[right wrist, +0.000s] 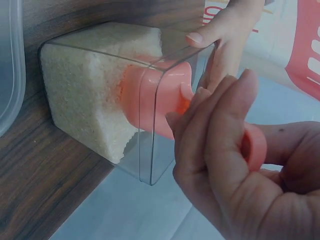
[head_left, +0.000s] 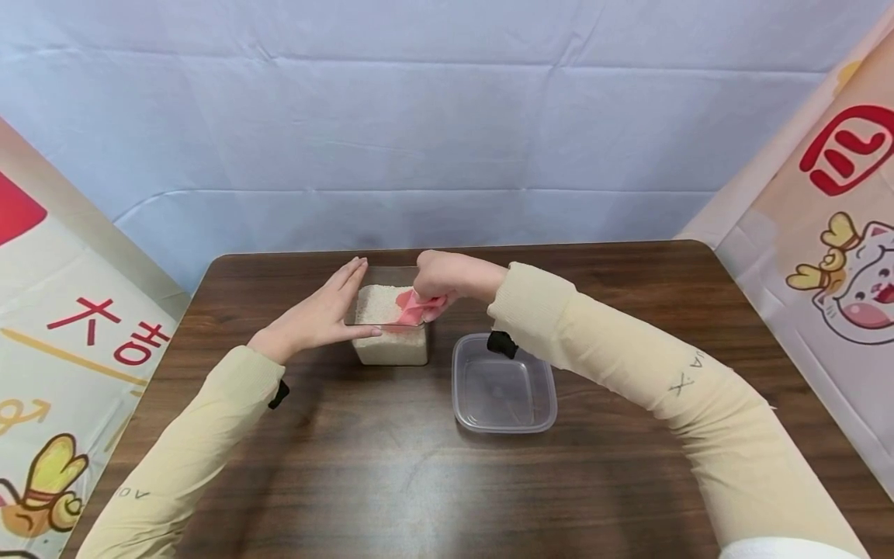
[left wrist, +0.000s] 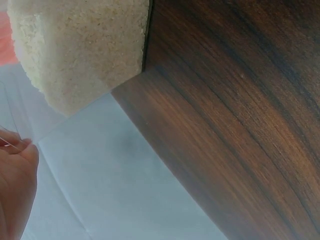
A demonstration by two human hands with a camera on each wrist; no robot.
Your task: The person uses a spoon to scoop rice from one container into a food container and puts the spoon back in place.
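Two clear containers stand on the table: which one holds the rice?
The taller container that the left hand touches holds the rice; the low tub beside it shows none inside.

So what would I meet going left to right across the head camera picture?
Red writing → the person's left grip → box of rice → clear tub → cartoon face.

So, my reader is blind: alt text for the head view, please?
Right hand holding a pink scoop in a clear container of rice, left hand against the container's side. A clear tub stands to the right on the brown table.
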